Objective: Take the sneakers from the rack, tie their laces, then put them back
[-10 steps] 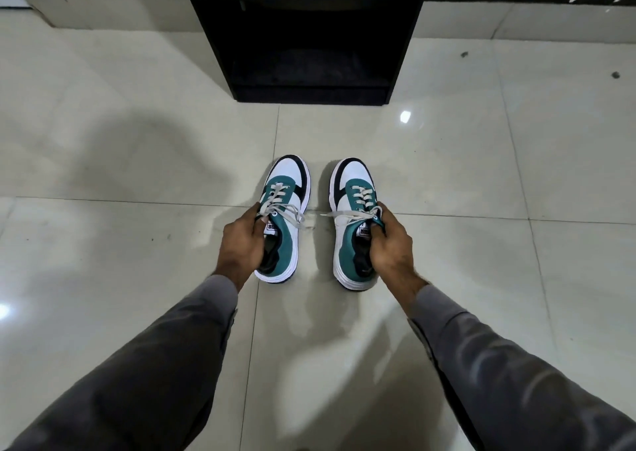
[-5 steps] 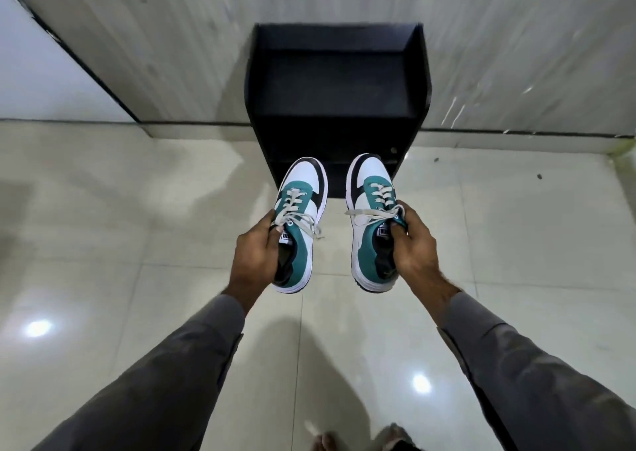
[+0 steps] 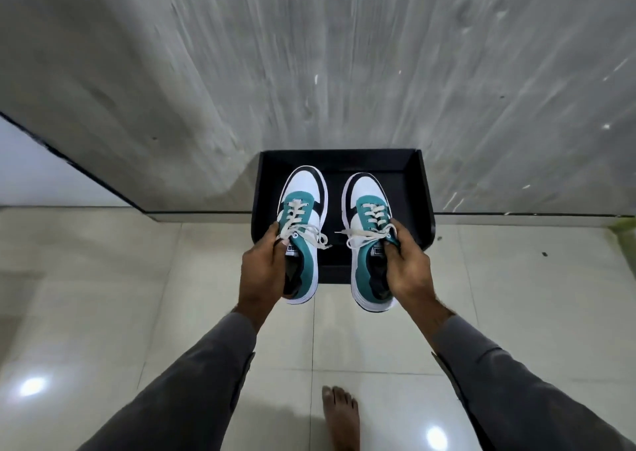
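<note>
Laces tied. Left hand (image 3: 263, 271) clasping left sneaker (image 3: 302, 234), right hand (image 3: 407, 268) clasping right sneaker (image 3: 370, 240), both above rack (image 3: 421, 196). Remaining: setting down.

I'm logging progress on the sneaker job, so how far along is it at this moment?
Looks done: both sneakers are off the rack, and their laces appear knotted in bows. In hand: the left hand holds the left sneaker and the right hand holds the right sneaker, both raised over the black rack. Left: set the pair down on the rack and let go.
</note>
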